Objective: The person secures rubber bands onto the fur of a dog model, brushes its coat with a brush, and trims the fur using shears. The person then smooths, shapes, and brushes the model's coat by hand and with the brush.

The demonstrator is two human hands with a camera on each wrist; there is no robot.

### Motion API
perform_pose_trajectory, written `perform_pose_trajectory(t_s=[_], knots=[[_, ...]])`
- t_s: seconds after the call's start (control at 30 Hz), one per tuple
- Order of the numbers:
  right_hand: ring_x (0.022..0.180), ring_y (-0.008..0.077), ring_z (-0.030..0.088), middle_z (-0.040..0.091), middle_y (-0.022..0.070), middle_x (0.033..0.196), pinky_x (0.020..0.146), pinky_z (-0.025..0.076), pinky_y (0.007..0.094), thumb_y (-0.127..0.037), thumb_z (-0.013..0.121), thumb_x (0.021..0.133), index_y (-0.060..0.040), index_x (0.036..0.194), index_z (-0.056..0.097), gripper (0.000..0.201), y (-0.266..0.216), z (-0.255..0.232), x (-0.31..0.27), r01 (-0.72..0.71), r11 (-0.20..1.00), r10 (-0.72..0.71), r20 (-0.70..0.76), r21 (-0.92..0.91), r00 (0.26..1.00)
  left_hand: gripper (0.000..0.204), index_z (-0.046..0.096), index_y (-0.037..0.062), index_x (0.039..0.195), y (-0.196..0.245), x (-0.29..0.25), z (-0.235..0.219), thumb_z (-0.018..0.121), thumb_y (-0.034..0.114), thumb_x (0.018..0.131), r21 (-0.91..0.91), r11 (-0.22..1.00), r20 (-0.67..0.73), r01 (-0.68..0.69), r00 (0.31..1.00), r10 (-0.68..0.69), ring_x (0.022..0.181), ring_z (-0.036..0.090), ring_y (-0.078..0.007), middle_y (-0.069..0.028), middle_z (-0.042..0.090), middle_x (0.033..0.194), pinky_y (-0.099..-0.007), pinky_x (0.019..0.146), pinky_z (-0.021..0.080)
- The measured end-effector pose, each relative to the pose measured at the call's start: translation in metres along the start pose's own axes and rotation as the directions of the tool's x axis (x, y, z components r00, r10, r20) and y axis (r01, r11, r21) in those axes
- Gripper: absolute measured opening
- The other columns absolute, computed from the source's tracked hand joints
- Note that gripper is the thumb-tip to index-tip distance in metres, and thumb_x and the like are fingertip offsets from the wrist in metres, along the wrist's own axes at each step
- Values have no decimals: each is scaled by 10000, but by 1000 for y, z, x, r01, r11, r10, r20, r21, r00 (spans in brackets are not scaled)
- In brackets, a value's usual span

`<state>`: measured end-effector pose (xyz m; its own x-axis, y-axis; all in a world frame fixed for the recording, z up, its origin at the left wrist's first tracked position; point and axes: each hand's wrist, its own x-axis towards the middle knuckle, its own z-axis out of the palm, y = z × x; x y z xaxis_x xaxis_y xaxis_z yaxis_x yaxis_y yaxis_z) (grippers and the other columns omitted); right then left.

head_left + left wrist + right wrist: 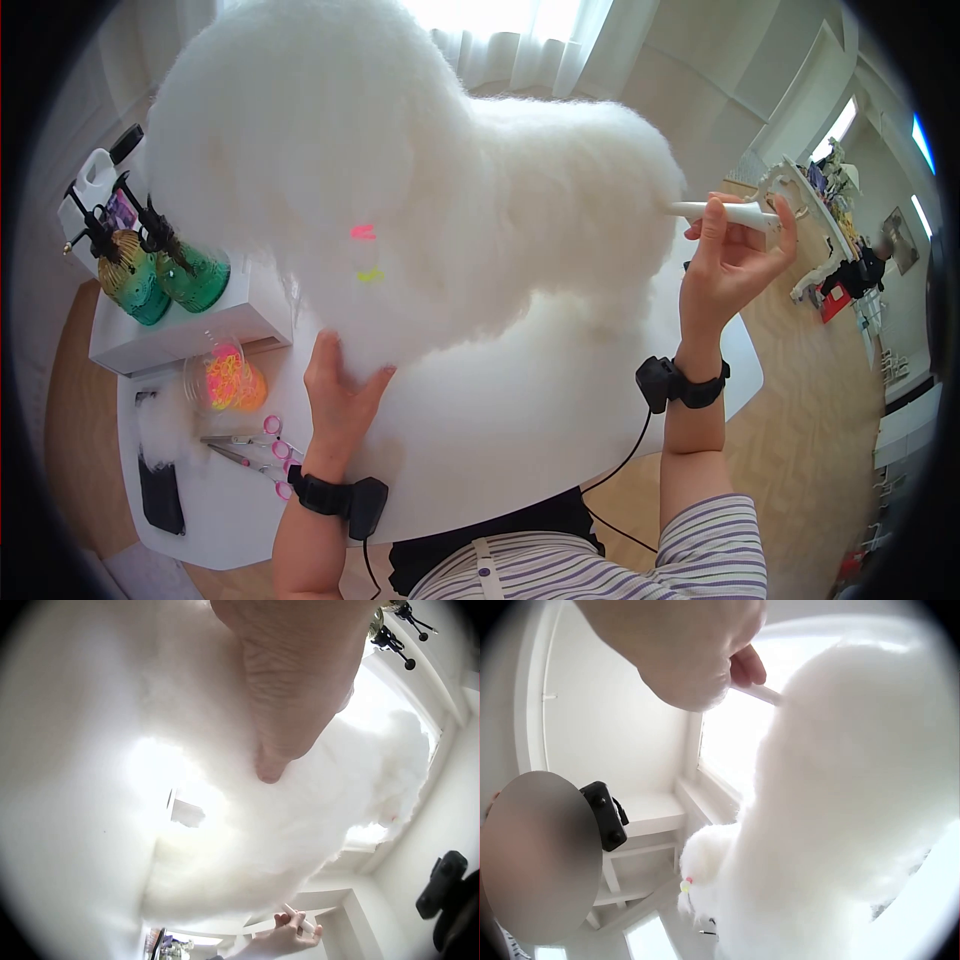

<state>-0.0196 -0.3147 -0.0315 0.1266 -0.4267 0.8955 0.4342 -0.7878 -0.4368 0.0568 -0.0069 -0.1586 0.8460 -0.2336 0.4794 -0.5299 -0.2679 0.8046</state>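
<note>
A large, fluffy white dog figure stands on the white table, its rounded front end to the left. Small pink and yellow-green bands show in its coat. At the rear end, my right hand pinches a tapered white rod between thumb and fingers; its narrow tip meets the fur. Low at the front, my left hand rests against the coat with thumb and index finger spread apart; the other fingers are hidden. In the left wrist view, the left thumb touches the fur.
Two pairs of pink-handled scissors lie left of my left arm, near a clear cup of colourful bands, a fluff clump and a black flat item. Green spray bottles stand on a white shelf unit. A cable hangs from my right wrist.
</note>
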Motion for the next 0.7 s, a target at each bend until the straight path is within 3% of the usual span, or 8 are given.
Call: perform_pose_trajectory(t_s=[0.13, 0.2, 0.3, 0.37, 0.47, 0.57, 0.63, 0.7], knots=[[672, 138, 553, 573, 136, 906, 582, 474, 253, 35, 608, 827, -66, 1259, 272, 556, 5, -12, 1, -167, 983, 154, 151, 78, 976, 447, 463, -36, 970, 0, 1, 0, 747, -27, 625, 6, 1000, 0, -25, 1000, 25, 793, 563, -258, -148, 546, 884, -306, 722, 465], [678, 139, 553, 574, 130, 909, 609, 474, 251, 36, 611, 828, -67, 1238, 271, 542, 12, -22, 11, -68, 987, 85, -116, 146, 990, 433, 467, -39, 962, 3, 1, 0, 743, -23, 629, -26, 1000, -6, -2, 1000, 2, 792, 560, -248, -144, 546, 886, -308, 723, 465], [684, 142, 554, 574, 121, 909, 638, 475, 248, 40, 603, 833, -70, 1242, 259, 546, 32, -30, 20, -111, 986, 135, -209, 124, 968, 417, 474, -42, 953, -1, 0, 0, 740, -22, 632, -15, 1000, -4, 25, 1000, -25, 794, 559, -243, -139, 547, 887, -306, 724, 466], [674, 140, 557, 582, 133, 912, 663, 476, 243, 35, 598, 838, -72, 1223, 265, 520, 34, -35, 8, -145, 984, 158, -139, 102, 978, 412, 476, -43, 949, 0, 0, 1, 738, -24, 632, -24, 999, -9, 34, 999, -34, 788, 559, -240, -138, 549, 882, -304, 719, 467], [645, 131, 559, 605, 159, 906, 610, 483, 250, 20, 597, 840, -61, 1137, 293, 433, 32, -29, -14, -151, 975, 124, 167, 162, 978, 405, 477, -46, 945, 3, 0, 0, 734, -28, 632, -25, 999, -8, 48, 999, -48, 773, 560, -234, -137, 552, 869, -301, 706, 469], [644, 125, 556, 604, 159, 908, 587, 483, 254, 18, 590, 845, -57, 1124, 295, 413, 32, -34, -19, -261, 959, 245, 132, 115, 960, 398, 477, -50, 942, 3, 0, 1, 731, -28, 636, -28, 998, -10, 48, 999, -49, 756, 560, -228, -135, 555, 854, -300, 692, 470], [648, 130, 557, 599, 174, 913, 592, 485, 258, 21, 582, 850, -68, 1120, 283, 413, 33, -41, -23, -213, 973, 207, 72, 92, 976, 391, 476, -52, 939, 3, 0, 2, 728, -27, 640, -42, 998, -21, 45, 999, -46, 749, 560, -224, -135, 557, 847, -300, 684, 471], [658, 139, 560, 596, 196, 917, 593, 484, 257, 15, 583, 856, -89, 1121, 266, 426, 35, -50, -35, -65, 992, 55, 91, 106, 994, 389, 477, -54, 942, 2, 0, 1, 726, -22, 646, -31, 999, -18, 33, 999, -34, 750, 559, -216, -131, 558, 844, -296, 681, 470]])
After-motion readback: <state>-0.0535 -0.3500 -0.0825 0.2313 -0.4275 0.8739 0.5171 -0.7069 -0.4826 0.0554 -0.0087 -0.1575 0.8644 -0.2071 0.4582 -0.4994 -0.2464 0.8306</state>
